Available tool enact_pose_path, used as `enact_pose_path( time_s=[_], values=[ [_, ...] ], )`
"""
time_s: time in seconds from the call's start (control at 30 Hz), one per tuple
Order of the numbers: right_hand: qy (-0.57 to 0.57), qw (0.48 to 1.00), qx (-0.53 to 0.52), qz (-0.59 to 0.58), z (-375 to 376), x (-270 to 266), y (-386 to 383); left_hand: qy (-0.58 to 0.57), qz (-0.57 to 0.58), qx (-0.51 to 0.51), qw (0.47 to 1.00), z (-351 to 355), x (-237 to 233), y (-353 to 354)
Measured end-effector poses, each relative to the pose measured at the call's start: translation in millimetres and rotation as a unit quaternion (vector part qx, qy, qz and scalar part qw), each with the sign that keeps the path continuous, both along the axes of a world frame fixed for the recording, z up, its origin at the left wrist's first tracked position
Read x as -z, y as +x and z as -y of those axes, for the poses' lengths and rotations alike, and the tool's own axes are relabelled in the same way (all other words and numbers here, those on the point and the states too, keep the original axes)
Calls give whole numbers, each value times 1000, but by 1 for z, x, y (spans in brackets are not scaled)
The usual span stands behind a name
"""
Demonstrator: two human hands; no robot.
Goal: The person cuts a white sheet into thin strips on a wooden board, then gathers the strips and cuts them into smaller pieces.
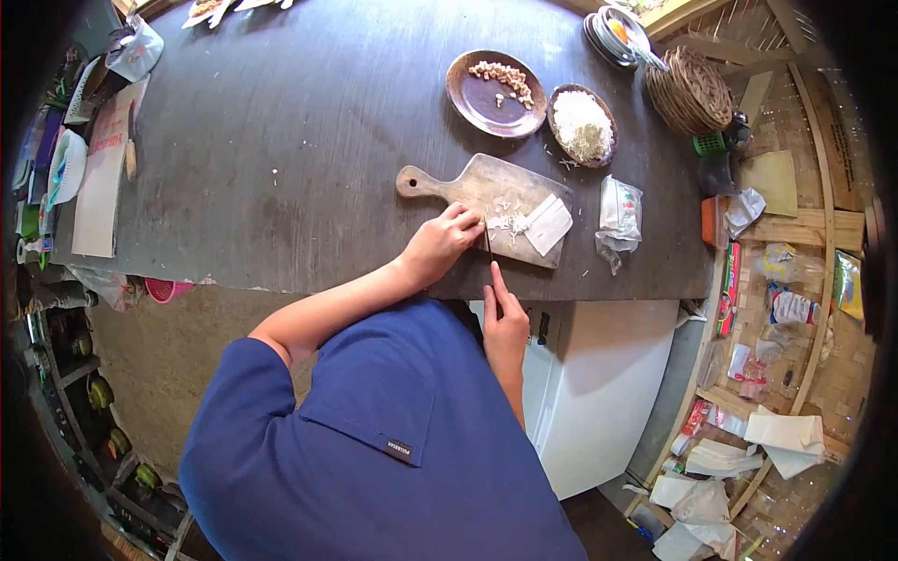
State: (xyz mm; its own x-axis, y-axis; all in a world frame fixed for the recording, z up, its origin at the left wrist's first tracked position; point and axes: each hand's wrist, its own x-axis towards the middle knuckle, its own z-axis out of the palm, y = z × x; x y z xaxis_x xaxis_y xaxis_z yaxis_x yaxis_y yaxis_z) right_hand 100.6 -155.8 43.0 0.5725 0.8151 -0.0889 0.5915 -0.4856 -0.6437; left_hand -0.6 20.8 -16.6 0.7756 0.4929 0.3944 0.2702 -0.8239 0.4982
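A wooden cutting board with a handle lies near the table's front edge. On it are white flat slices and a small heap of white shreds. My left hand rests at the board's front left side, its fingers pinched together beside the shreds. Whatever those fingertips press on is too small to make out. My right hand grips a knife, whose thin dark blade stands right by the left fingertips. The handle is mostly hidden in the right hand.
Behind the board stand a brown plate with diced tan pieces and a bowl of white shreds. A white plastic packet lies to the right. Woven baskets and stacked plates occupy the far right corner. Another knife lies far left.
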Motion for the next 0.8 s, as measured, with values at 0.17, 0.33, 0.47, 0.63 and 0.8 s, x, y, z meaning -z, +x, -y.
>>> enact_pose_path(
  time_s=[0.17, 0.33, 0.47, 0.63, 0.8],
  values=[
    [21, 1000, -3, 15, -19, 6, 2, -2, 24, -3, 1000, 0, 0, 1],
    [40, 998, -8, 38, 3, 8, -8, -41, 11, 0, 999, -2, -2, -1],
    [21, 1000, -4, 18, -18, 10, 0, -26, 15, 4, 1000, -1, -1, 0],
    [4, 1000, -7, 16, -5, -4, -6, -32, 27, -2, 999, -5, -3, 0],
    [43, 999, -6, 9, -19, 14, 0, -7, -12, 5, 1000, -4, 1, -1]
  ],
)
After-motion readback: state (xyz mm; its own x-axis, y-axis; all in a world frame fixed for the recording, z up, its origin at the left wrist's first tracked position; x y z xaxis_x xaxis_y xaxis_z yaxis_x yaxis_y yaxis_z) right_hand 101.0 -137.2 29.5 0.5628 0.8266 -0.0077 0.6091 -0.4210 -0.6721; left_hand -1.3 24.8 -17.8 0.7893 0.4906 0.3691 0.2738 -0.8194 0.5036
